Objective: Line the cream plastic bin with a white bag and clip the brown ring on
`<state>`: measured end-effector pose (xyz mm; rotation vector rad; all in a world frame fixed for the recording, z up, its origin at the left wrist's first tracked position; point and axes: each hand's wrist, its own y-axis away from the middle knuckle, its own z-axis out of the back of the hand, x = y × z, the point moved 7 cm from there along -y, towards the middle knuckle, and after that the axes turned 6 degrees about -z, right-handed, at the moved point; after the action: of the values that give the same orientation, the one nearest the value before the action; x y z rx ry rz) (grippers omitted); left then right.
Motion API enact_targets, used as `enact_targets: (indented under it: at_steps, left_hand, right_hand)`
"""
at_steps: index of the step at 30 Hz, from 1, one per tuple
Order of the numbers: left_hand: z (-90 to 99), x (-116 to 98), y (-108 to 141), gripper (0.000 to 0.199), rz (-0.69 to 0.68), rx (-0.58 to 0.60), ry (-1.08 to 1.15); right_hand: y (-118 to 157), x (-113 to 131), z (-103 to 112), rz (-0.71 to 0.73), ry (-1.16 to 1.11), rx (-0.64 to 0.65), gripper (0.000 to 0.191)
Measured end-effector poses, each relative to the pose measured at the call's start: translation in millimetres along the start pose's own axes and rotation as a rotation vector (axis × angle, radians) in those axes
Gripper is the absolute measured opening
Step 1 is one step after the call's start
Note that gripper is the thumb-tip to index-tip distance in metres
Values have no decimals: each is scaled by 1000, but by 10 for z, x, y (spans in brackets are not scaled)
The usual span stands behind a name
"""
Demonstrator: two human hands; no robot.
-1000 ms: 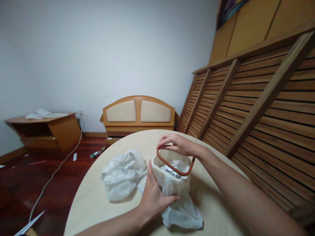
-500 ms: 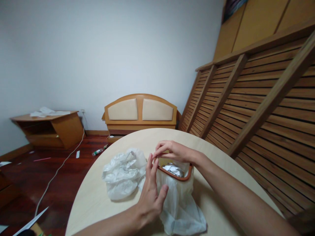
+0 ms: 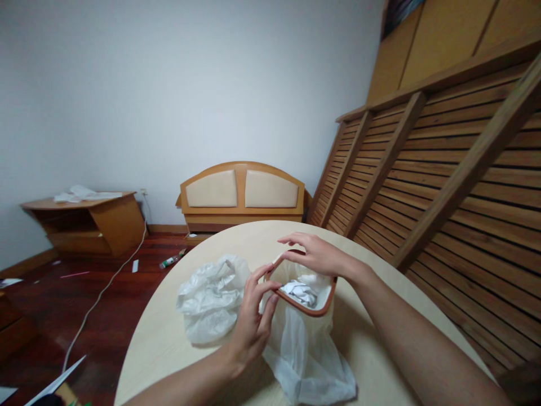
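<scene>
A small wastebasket (image 3: 328,304) with a brown rim stands on the round table, tilted slightly. A thin white plastic bag (image 3: 310,361) hangs over its outside, and crumpled white paper (image 3: 301,294) lies inside. My left hand (image 3: 255,310) grips the left side of the rim, its fingers on top and the thumb lower against the side. Over the far rim reaches my right hand (image 3: 316,255), fingers stretched out and apart, with the thumb side near the rim. Left of the basket rests a crumpled white plastic bag (image 3: 213,299), touched by neither hand.
Beyond the pale round table (image 3: 164,349) stands a wooden headboard (image 3: 240,189). A low cabinet (image 3: 114,225) is at the left, with a white cable (image 3: 101,293) and a bottle (image 3: 169,261) on the floor. A slatted wooden panel (image 3: 422,186) leans at the right.
My hands, together at the rim's left corner before, have moved apart. The right hand has shifted right along the far rim and opened; the left now grips the rim. More of the basket's inside shows.
</scene>
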<state>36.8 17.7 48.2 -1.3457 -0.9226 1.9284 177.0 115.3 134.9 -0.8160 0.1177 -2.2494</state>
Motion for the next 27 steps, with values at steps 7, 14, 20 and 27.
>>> enact_targets:
  at_steps: [7, 14, 20, 27]
  left_hand:
    - [48, -58, -109, 19, -120, 25, 16]
    - [37, -106, -123, 19, -112, 46, 44]
    - [64, -113, -144, 22, -138, 14, 58]
    - [81, -108, -181, 26, -195, 66, 17]
  right_hand:
    - [246, -233, 208, -202, -107, -46, 47]
    - [397, -274, 154, -217, -276, -10, 55]
    - [444, -269, 99, -202, -271, -28, 54]
    - [430, -269, 56, -183, -283, -9, 50]
